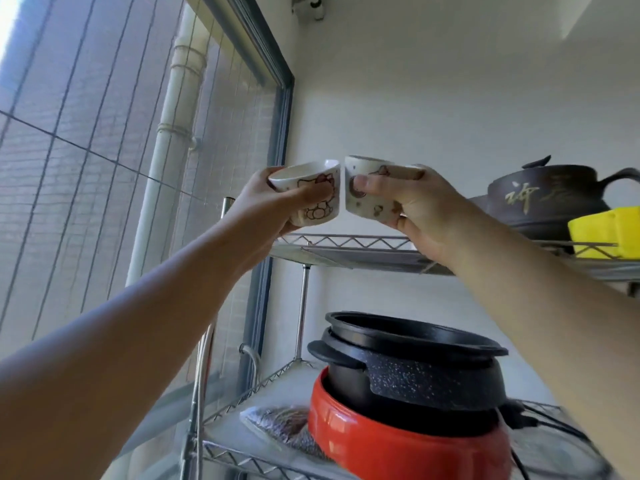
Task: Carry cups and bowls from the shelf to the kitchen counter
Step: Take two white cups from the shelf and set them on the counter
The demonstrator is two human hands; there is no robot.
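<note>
Two small white cups with cartoon prints are held side by side above the top wire shelf (346,241). My left hand (263,206) grips the left cup (311,188), which tilts with its mouth to the left. My right hand (422,209) grips the right cup (367,188), thumb across its front. The two cups almost touch at their rims. Both are lifted clear of the shelf.
A dark brown teapot (550,195) and a yellow container (606,233) stand on the top shelf at the right. Below sits a red cooker (398,441) with a black speckled pot (415,362), a bag (284,427) beside it. A window (121,150) is at the left.
</note>
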